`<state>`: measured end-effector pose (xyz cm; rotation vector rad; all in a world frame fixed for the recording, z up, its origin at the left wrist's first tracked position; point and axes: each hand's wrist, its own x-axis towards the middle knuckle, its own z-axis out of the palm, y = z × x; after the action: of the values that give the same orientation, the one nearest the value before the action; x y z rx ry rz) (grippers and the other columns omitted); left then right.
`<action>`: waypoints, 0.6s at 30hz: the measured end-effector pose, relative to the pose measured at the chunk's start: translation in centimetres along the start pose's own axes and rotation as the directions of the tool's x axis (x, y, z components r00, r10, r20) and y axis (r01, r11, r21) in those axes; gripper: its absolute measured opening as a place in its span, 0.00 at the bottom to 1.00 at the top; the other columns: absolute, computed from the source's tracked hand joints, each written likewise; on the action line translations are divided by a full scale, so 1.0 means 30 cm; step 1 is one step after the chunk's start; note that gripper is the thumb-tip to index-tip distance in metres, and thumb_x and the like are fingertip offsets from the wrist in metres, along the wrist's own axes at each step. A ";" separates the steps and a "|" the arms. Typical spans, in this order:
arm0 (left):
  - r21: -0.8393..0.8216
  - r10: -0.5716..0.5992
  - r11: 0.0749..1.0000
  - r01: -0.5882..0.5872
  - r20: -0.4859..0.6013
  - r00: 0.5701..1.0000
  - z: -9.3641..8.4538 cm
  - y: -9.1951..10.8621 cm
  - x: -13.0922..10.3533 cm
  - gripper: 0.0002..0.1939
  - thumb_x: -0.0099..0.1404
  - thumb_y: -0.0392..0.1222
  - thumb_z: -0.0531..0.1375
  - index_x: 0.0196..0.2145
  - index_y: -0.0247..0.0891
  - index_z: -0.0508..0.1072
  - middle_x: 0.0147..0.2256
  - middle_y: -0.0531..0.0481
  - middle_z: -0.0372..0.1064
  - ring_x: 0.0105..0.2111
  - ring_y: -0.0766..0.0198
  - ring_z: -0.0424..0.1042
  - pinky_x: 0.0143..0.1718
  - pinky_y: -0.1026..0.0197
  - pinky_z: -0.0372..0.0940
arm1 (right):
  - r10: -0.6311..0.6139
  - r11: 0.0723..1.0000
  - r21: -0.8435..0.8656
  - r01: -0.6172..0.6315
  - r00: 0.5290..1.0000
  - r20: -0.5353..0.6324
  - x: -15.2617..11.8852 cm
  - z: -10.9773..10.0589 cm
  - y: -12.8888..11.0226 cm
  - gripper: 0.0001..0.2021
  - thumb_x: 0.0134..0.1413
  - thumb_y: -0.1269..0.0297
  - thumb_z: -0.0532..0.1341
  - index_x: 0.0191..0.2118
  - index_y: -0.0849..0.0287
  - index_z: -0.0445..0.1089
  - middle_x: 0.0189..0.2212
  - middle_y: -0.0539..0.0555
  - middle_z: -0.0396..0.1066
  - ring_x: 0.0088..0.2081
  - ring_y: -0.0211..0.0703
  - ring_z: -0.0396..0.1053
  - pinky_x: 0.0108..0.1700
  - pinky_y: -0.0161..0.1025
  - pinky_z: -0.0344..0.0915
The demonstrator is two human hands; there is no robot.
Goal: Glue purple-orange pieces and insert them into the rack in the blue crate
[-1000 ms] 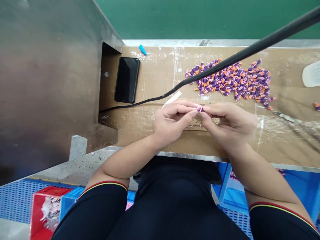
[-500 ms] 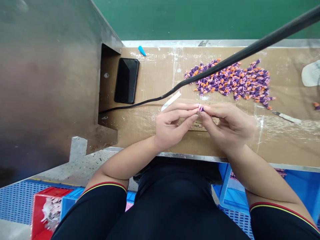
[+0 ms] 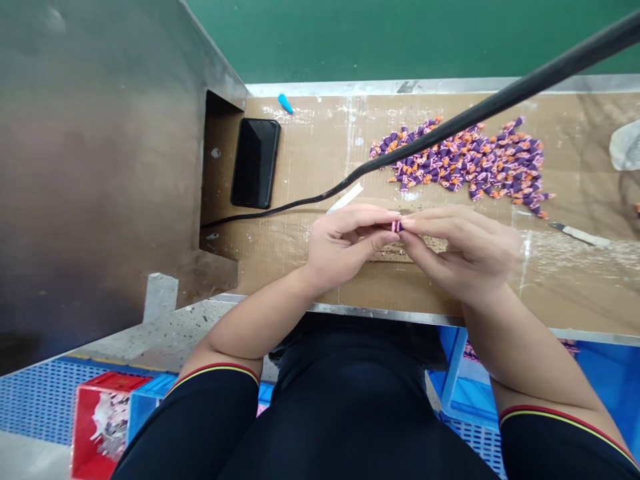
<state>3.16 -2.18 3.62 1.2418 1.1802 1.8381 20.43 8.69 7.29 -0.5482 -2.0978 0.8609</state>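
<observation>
My left hand (image 3: 345, 247) and my right hand (image 3: 463, 250) meet fingertip to fingertip over the cardboard-covered bench (image 3: 310, 247). Between them they pinch one small pink and purple piece (image 3: 397, 226), mostly hidden by the fingers. A heap of several similar purple, orange and pink pieces (image 3: 465, 163) lies on the cardboard beyond my right hand. A white strip (image 3: 345, 198) lies just past my left hand.
A black cable (image 3: 450, 127) crosses the bench diagonally above the heap. A black phone (image 3: 255, 163) and a blue cap (image 3: 285, 103) lie at the back left beside a metal housing (image 3: 100, 167). A small blade (image 3: 580, 234) lies right. Red (image 3: 100, 427) and blue crates (image 3: 595, 373) stand below.
Both hands stay joined on the small piece, with only slight finger shifts. The view has drifted a little.
</observation>
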 end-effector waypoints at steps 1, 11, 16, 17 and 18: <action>0.000 -0.014 1.000 0.014 0.000 1.000 -0.001 0.006 0.002 0.14 0.71 0.43 0.77 0.52 0.57 0.89 0.46 0.50 0.88 0.45 0.60 0.88 0.48 0.58 0.86 | 0.024 1.000 0.004 -0.024 0.999 0.026 0.003 -0.005 0.000 0.05 0.63 0.61 0.77 0.40 0.40 0.85 0.36 0.48 0.88 0.39 0.51 0.87 0.40 0.48 0.87; -0.061 -0.241 0.970 0.235 -0.120 0.963 -0.021 0.052 0.018 0.13 0.67 0.53 0.80 0.46 0.50 0.90 0.44 0.49 0.88 0.44 0.58 0.89 0.52 0.54 0.87 | 0.006 0.998 0.057 -0.010 0.997 0.073 0.054 -0.100 0.018 0.05 0.64 0.64 0.77 0.41 0.42 0.86 0.36 0.49 0.88 0.36 0.49 0.85 0.39 0.48 0.84; -0.066 -0.241 0.970 0.233 -0.175 0.955 -0.020 0.039 0.022 0.21 0.61 0.57 0.83 0.45 0.46 0.88 0.43 0.48 0.88 0.43 0.58 0.88 0.49 0.54 0.87 | -0.083 0.977 -0.170 0.126 0.968 0.237 0.074 -0.156 0.082 0.07 0.66 0.64 0.75 0.43 0.39 0.85 0.39 0.50 0.87 0.39 0.53 0.83 0.42 0.52 0.79; -0.061 -0.250 0.968 0.243 -0.181 0.951 -0.018 0.036 0.021 0.22 0.59 0.58 0.83 0.44 0.45 0.87 0.43 0.47 0.87 0.43 0.58 0.88 0.48 0.54 0.86 | -0.124 0.965 -0.191 0.179 0.955 0.270 0.072 -0.155 0.093 0.07 0.68 0.64 0.74 0.43 0.39 0.85 0.39 0.50 0.87 0.39 0.53 0.82 0.42 0.53 0.78; -0.051 -0.261 0.965 0.256 -0.187 0.947 -0.017 0.033 0.019 0.24 0.58 0.59 0.84 0.43 0.44 0.86 0.43 0.47 0.87 0.43 0.58 0.88 0.49 0.54 0.86 | -0.149 0.955 -0.203 0.216 0.942 0.301 0.069 -0.151 0.102 0.06 0.69 0.64 0.73 0.44 0.40 0.85 0.39 0.51 0.87 0.39 0.53 0.81 0.42 0.53 0.77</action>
<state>2.48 -2.28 4.67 0.8613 1.3494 1.7969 23.09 13.83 8.18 -0.3550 -2.4880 0.6162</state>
